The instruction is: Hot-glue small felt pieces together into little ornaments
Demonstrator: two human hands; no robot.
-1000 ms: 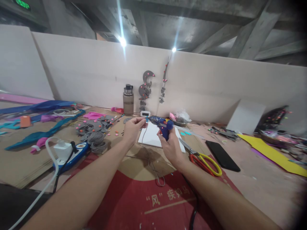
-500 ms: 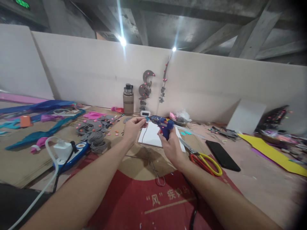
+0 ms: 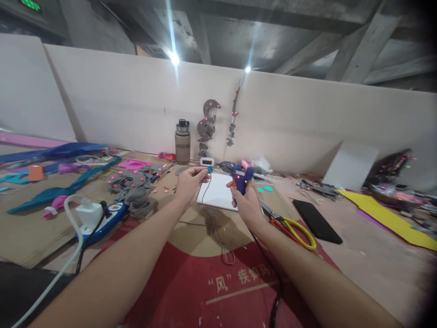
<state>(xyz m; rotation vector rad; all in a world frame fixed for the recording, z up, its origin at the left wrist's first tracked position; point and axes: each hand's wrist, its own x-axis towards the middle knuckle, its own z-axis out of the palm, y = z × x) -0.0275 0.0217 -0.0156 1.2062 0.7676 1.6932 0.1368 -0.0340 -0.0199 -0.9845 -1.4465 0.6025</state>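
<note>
Glue gun [image 3: 239, 175], blue, sits upright in my right hand [image 3: 246, 206], which is closed around its grip above the counter [image 3: 372, 269]; a small red indicator light shows on the body, and the nozzle points left toward my other hand. My left hand [image 3: 189, 183] is raised at the same height, with thumb and forefinger pinched shut on a small blue piece [image 3: 209, 169], from which a thin gray cord [image 3: 218, 237] hangs down and trails across the counter toward me. The nozzle and the blue piece are near each other but apart. A black power cable [image 3: 275, 291] runs from below my right hand toward the near edge. Directly beneath both hands lies a white board [image 3: 218, 193], flat on the counter. Just right of my right hand lie scissors [image 3: 290, 226] with yellow and red handles, and beyond them a black phone [image 3: 317, 222], face down or dark. Behind my left hand stands a brown bottle [image 3: 182, 142] against the back wall. To the left are a pile of gray felt shapes [image 3: 134, 182] with pink dots, and a white plug adapter [image 3: 89, 214] seated on a blue power strip.
</note>
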